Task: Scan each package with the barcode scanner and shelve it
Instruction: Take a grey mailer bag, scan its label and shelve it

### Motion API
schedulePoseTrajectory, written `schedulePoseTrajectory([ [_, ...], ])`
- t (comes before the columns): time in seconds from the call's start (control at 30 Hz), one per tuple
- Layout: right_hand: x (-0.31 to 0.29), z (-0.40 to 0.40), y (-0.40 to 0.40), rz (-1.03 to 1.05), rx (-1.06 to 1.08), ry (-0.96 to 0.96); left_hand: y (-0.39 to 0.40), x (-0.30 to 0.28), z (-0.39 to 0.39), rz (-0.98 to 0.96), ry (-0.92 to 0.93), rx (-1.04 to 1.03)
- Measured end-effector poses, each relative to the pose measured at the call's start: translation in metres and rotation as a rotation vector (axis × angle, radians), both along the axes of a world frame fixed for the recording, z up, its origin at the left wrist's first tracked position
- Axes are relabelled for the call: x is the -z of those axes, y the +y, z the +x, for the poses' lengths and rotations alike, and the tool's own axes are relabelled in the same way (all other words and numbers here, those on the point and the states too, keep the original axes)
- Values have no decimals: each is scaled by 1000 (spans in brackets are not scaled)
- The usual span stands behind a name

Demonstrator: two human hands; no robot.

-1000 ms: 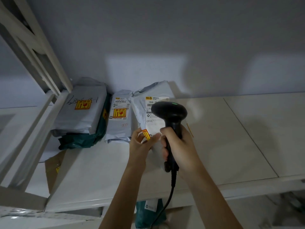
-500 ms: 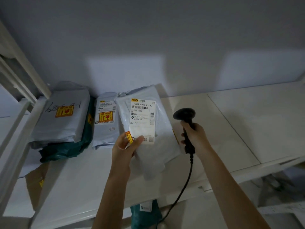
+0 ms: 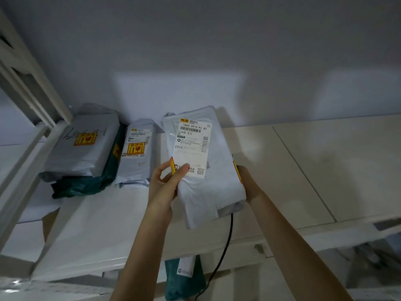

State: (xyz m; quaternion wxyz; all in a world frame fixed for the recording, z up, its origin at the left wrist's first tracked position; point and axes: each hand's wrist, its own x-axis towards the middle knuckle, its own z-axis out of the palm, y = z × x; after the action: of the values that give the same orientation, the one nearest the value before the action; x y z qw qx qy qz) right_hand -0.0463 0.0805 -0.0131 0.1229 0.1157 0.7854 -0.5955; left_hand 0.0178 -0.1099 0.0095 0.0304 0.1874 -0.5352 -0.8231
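A grey poly-mailer package (image 3: 219, 170) with a white shipping label is held upright over the white shelf (image 3: 325, 170). My left hand (image 3: 163, 187) grips its lower left, thumb on the label's bottom edge. My right hand (image 3: 248, 184) is against the package's right edge, its fingers hidden behind the bag. The barcode scanner itself is hidden behind the package. Only its black cable (image 3: 227, 242) shows, dropping from under the bag past the shelf's front edge.
Against the wall at the left lie a grey package (image 3: 82, 157) on a dark green one (image 3: 86, 187), and a smaller grey package (image 3: 136, 161) beside them. Another green package (image 3: 184, 279) sits below the shelf. A white shelf upright (image 3: 28, 83) stands at the far left.
The right hand with the scanner has moved in from the right and gone behind the package's right side. The package now sits higher and more central, held between both hands.
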Motion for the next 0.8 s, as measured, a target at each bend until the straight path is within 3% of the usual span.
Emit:
schedulePoseTrajectory([
  [0.07,-2,0,9,5,95,110,14,-7,2,0,-8,-33],
  [0.17,-10,18,34,-294,279,412,41,-17,7,-20,-29,-88],
  [0.23,-19,32,61,-386,134,526,60,-21,10,-26,-42,-120],
  [0.3,-30,40,88,-436,-117,494,79,-26,13,-13,-36,-127],
  [0.47,-56,56,144,-376,-504,492,126,-41,28,18,19,-40],
  [0.6,-75,70,169,-390,-365,550,150,-55,45,-99,153,179],
  [0.8,-105,98,188,-391,-76,509,165,-78,73,-318,503,539],
])
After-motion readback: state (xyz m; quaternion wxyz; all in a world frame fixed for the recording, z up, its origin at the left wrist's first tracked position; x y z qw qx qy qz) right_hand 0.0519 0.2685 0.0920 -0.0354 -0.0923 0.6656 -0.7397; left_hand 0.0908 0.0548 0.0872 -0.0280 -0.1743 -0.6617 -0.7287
